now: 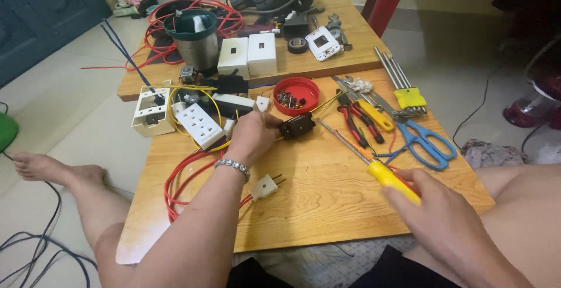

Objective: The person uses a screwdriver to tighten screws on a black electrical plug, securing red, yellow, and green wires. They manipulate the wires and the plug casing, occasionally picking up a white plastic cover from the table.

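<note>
Head view, looking down at a low wooden table [327,206]. Left hand [252,137] closed around a small black plug part [297,126], pinned against the table near the middle. Right hand [435,206] wrapped tight on the yellow handle of a screwdriver [374,162], long thin tip aimed at the black part, close but not quite touching. Just behind, a red lid [297,95] full of little screws. Off to the left, a white socket block [200,125] with yellow wire, and red wire [181,183] looping down to a small white plug [265,187]. On the right, blue scissors [426,142], pliers [356,124] and a yellow set of hex keys [406,92]. So far: black part gripped, tool ready. Still loose: screws in the lid, wires lying free, nothing joined to the black part.
</note>
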